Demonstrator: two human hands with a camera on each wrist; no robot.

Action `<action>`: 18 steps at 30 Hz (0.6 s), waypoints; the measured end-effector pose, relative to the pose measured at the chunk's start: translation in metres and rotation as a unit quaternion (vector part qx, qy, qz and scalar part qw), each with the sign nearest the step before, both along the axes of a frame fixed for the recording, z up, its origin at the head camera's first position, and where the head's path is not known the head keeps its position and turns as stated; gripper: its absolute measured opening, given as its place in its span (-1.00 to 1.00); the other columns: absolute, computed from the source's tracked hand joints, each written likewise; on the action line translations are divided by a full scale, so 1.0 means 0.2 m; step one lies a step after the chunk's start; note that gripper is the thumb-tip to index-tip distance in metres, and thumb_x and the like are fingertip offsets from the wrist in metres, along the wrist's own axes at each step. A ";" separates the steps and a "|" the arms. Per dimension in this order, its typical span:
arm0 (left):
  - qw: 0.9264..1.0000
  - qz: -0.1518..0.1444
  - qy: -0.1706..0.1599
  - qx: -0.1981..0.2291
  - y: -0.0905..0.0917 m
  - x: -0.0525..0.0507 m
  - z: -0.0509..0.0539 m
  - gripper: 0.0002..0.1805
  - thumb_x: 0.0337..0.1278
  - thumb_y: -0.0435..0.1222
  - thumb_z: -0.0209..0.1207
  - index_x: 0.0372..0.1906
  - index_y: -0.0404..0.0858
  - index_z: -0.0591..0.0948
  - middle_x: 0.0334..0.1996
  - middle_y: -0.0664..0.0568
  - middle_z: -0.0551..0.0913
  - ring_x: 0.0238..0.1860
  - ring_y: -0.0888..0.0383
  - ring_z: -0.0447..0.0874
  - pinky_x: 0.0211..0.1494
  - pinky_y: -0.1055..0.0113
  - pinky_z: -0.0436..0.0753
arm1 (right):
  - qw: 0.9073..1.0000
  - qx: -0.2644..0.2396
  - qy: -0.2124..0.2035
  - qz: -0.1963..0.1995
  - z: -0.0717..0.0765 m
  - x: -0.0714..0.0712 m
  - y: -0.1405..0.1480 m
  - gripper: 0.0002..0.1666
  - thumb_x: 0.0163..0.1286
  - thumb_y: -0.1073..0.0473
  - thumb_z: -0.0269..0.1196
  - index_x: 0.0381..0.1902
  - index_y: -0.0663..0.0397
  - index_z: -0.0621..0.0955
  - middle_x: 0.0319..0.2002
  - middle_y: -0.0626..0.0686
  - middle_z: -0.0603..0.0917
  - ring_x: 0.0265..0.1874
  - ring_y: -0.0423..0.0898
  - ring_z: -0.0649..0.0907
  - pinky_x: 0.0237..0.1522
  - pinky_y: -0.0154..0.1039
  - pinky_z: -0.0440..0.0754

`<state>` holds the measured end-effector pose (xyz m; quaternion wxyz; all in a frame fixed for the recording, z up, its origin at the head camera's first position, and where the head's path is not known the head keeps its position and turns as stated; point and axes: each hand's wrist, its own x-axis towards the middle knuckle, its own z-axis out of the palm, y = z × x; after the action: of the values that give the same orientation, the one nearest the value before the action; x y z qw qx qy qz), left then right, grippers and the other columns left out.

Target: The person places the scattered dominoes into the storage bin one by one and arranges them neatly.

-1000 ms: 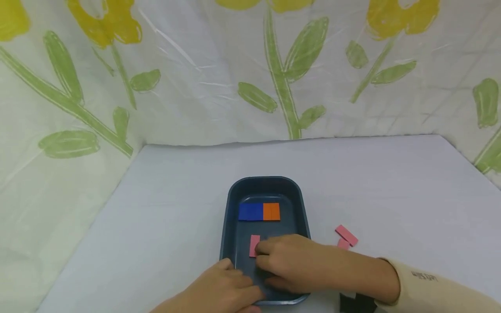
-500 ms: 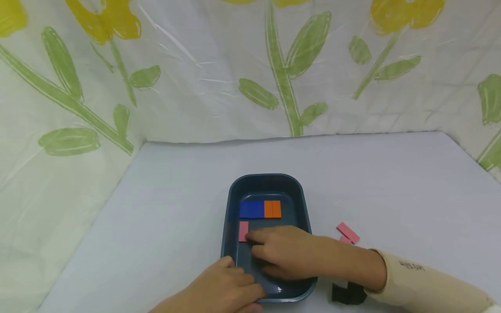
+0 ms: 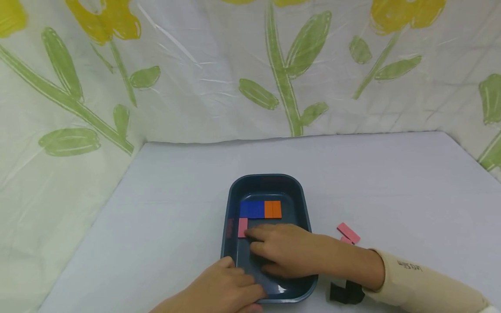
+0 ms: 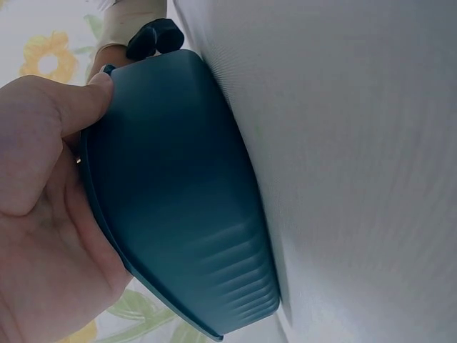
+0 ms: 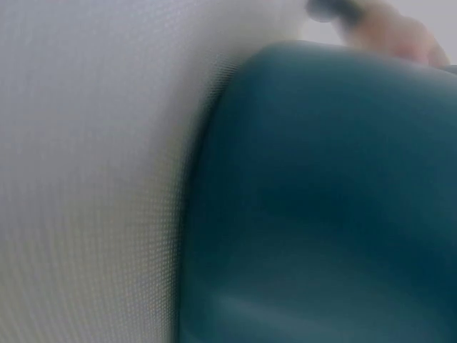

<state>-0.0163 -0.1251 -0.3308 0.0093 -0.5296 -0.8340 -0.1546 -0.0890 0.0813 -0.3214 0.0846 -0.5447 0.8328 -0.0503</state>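
A dark blue tray (image 3: 233, 191) stands on the white table. My left hand (image 3: 225, 287) grips its near-left rim, and in the left wrist view the thumb (image 4: 93, 100) lies against the outer wall (image 4: 171, 164). Reaching over the right side, my right hand (image 3: 287, 252) touches the right edge of a flat pink tile (image 3: 242, 227) with its forefinger. That tile lies on the tray floor by the left wall, just below a row of blue tiles (image 3: 252, 209) and orange tiles (image 3: 272, 209). The right wrist view has only the tray's outer wall (image 5: 321, 200), blurred; the right fingers are hidden there.
Outside the tray to the right lie a loose pink tile (image 3: 348, 233) and another pink tile (image 3: 346, 240), partly hidden by the forearm. A black device (image 3: 346, 292) sits under the right wrist. A flower-printed curtain (image 3: 195, 87) hangs behind the table.
The pink tile in the tray has slid left and away from me, up to the blue row. My right hand has moved with it. The left hand stays on the rim.
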 end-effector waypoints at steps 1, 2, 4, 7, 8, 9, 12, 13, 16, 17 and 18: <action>1.000 0.000 0.001 -0.002 0.00 0.00 0.00 -0.78 0.50 -0.10 0.05 -0.19 -0.02 0.69 -0.56 0.32 0.51 -0.53 0.47 0.35 -0.38 0.59 0.13 | 1.000 0.002 -0.001 -0.002 0.00 0.00 0.00 -0.48 0.33 -0.05 0.39 0.20 -0.05 0.64 0.36 0.00 0.49 0.32 -0.10 0.48 0.24 -0.15 0.44; 1.000 0.000 -0.001 -0.004 0.00 0.00 0.00 -0.77 0.50 -0.10 0.05 -0.18 -0.02 0.69 -0.55 0.32 0.51 -0.53 0.47 0.35 -0.38 0.58 0.13 | 1.000 0.002 0.000 -0.002 0.00 0.00 0.00 -0.47 0.32 -0.05 0.39 0.21 -0.05 0.63 0.36 0.00 0.48 0.32 -0.10 0.48 0.25 -0.15 0.44; 1.000 0.000 -0.003 -0.007 0.00 0.00 0.01 -0.77 0.50 -0.10 0.04 -0.18 -0.03 0.69 -0.55 0.32 0.52 -0.52 0.47 0.36 -0.38 0.58 0.13 | 1.000 -0.002 0.002 -0.001 0.00 0.00 0.00 -0.47 0.33 -0.05 0.39 0.21 -0.04 0.63 0.35 0.00 0.49 0.32 -0.10 0.48 0.25 -0.15 0.44; 1.000 0.001 0.003 -0.004 0.00 0.00 0.01 -0.78 0.49 -0.10 0.06 -0.18 -0.02 0.69 -0.55 0.32 0.52 -0.52 0.47 0.37 -0.37 0.59 0.13 | 1.000 -0.025 0.014 0.000 -0.01 0.00 0.02 -0.51 0.33 -0.06 0.38 0.17 -0.05 0.65 0.33 0.00 0.51 0.31 -0.09 0.49 0.24 -0.13 0.45; 1.000 0.001 0.007 -0.002 0.00 0.00 0.00 -0.79 0.48 -0.10 0.07 -0.18 -0.02 0.69 -0.55 0.32 0.52 -0.52 0.47 0.37 -0.37 0.59 0.12 | 0.999 -0.036 0.019 0.000 -0.01 0.01 0.03 -0.53 0.33 -0.06 0.38 0.15 -0.05 0.65 0.32 0.00 0.52 0.30 -0.09 0.50 0.24 -0.13 0.45; 1.000 0.001 0.012 0.000 0.00 0.00 0.00 -0.80 0.48 -0.10 0.08 -0.19 -0.02 0.69 -0.56 0.32 0.52 -0.52 0.47 0.37 -0.37 0.59 0.11 | 0.998 -0.049 0.025 0.000 -0.01 0.01 0.04 -0.54 0.33 -0.06 0.38 0.13 -0.06 0.65 0.30 0.00 0.54 0.29 -0.09 0.51 0.24 -0.13 0.45; 1.000 0.002 0.022 0.007 0.00 0.00 0.00 -0.82 0.46 -0.10 0.11 -0.20 -0.01 0.70 -0.56 0.32 0.52 -0.53 0.47 0.37 -0.38 0.60 0.10 | 0.996 -0.084 0.040 -0.004 0.01 0.01 0.10 -0.58 0.33 -0.04 0.38 0.08 -0.05 0.65 0.27 0.01 0.56 0.26 -0.09 0.53 0.22 -0.14 0.48; 1.000 0.001 0.022 0.008 0.00 0.00 -0.01 -0.81 0.46 -0.11 0.11 -0.20 -0.01 0.70 -0.57 0.32 0.52 -0.54 0.47 0.36 -0.38 0.60 0.10 | 0.995 -0.095 0.043 -0.005 0.02 0.01 0.12 -0.60 0.33 -0.03 0.39 0.07 -0.05 0.64 0.27 0.01 0.56 0.25 -0.09 0.54 0.21 -0.14 0.49; 1.000 0.000 0.020 0.005 0.00 0.00 -0.01 -0.80 0.47 -0.10 0.10 -0.19 -0.02 0.70 -0.57 0.32 0.51 -0.54 0.47 0.36 -0.38 0.60 0.11 | 0.991 -0.125 0.045 -0.003 0.04 0.00 0.19 -0.63 0.32 0.00 0.40 0.03 -0.04 0.64 0.28 0.04 0.55 0.24 -0.06 0.54 0.18 -0.13 0.52; 1.000 0.000 0.018 0.005 0.00 0.00 -0.01 -0.80 0.47 -0.10 0.09 -0.19 -0.01 0.70 -0.57 0.33 0.51 -0.54 0.48 0.35 -0.37 0.60 0.12 | 0.990 -0.133 0.042 -0.004 0.05 0.00 0.21 -0.64 0.32 0.01 0.40 0.02 -0.04 0.63 0.29 0.04 0.54 0.25 -0.06 0.53 0.18 -0.12 0.52; 1.000 -0.001 0.020 0.004 0.00 0.00 -0.01 -0.80 0.47 -0.10 0.09 -0.19 -0.01 0.69 -0.57 0.33 0.50 -0.54 0.48 0.36 -0.37 0.59 0.12 | 0.989 -0.140 0.038 -0.004 0.05 -0.01 0.24 -0.65 0.32 0.02 0.41 0.01 -0.05 0.63 0.30 0.03 0.53 0.25 -0.06 0.53 0.17 -0.12 0.52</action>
<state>-0.0163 -0.1251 -0.3322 0.0280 -0.5333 -0.8326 -0.1470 -0.0910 0.1295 -0.3106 -0.0244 -0.5490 0.8226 -0.1462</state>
